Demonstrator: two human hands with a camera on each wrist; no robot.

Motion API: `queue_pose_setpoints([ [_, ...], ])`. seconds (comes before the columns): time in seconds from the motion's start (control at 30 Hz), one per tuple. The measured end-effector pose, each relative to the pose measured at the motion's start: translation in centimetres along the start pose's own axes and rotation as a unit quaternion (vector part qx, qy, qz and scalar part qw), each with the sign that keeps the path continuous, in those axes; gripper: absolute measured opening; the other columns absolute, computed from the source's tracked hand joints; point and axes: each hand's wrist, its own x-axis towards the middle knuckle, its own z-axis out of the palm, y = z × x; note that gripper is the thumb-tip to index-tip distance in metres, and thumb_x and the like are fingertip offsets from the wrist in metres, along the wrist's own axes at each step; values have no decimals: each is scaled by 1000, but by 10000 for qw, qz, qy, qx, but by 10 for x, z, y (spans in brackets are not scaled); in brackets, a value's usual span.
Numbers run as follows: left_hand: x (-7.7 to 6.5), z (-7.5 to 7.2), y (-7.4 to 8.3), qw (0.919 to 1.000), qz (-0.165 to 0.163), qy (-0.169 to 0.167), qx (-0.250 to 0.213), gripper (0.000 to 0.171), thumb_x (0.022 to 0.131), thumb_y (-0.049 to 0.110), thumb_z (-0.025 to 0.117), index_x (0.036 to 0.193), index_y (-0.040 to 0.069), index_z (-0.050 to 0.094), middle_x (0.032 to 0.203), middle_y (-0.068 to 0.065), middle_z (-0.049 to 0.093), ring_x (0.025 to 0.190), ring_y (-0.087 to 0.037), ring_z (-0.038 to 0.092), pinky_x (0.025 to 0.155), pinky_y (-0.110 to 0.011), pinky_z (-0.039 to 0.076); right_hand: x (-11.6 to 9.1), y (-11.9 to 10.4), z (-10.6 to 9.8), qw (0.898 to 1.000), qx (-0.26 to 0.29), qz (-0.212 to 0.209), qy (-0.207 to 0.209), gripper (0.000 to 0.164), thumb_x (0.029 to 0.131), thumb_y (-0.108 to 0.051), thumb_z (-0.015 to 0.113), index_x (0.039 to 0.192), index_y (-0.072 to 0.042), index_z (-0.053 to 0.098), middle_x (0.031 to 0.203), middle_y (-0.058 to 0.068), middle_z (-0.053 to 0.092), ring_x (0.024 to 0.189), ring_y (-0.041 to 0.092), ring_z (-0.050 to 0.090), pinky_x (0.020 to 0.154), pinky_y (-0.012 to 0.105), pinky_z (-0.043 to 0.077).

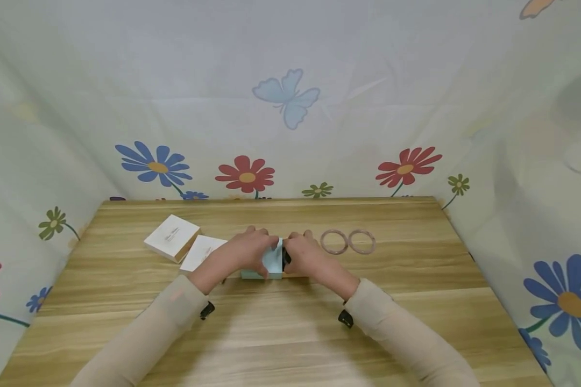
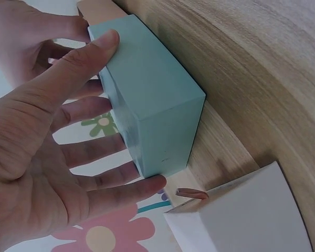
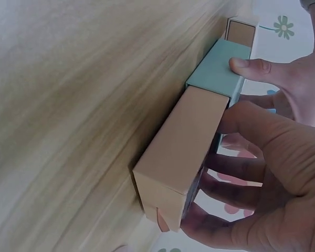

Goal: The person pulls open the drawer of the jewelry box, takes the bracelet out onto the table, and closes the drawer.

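Observation:
A small teal box sleeve [image 2: 152, 68] stands on the table in front of the person, with a tan inner drawer [image 3: 181, 136] sticking out of its right end. My left hand [image 1: 249, 248] holds the sleeve, thumb on the near side and fingertips spread along the top and far side. Thumb and fingers of my right hand [image 1: 310, 258] grip the drawer across its open top. Some dark lining shows inside the drawer beneath that hand; the rest of the inside is hidden. A brown ribbon tab [image 3: 161, 220] hangs at the drawer's outer end.
Left of the hands lie two white boxes, one farther back [image 1: 173, 235] and one closer [image 1: 204, 252], partly covered by the left forearm. Two pinkish bangles [image 1: 334, 242] lie side by side to the right. A flowered cloth [image 1: 290, 145] hangs behind the wooden table [image 1: 281, 333].

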Motion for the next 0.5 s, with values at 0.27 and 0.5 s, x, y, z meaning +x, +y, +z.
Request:
queue_pose_setpoints([
  [0.27, 1, -1, 1, 10000, 23, -13, -2, 67, 69, 40, 95, 122, 13, 62, 115, -10, 61, 103, -35, 52, 75, -47, 52, -5, 0, -7, 9994, 148, 249, -163, 58, 80, -40, 86, 126, -10, 68, 121, 11, 64, 105, 34, 53, 82, 45, 53],
  [0.5, 3, 0, 1, 10000, -67, -60, 35, 67, 69, 42, 95, 121, 14, 63, 117, -11, 61, 107, -37, 53, 77, -48, 53, -9, 4, -10, 9997, 60, 201, -141, 54, 85, -34, 82, 129, -9, 67, 127, 10, 64, 113, 33, 57, 96, 45, 48],
])
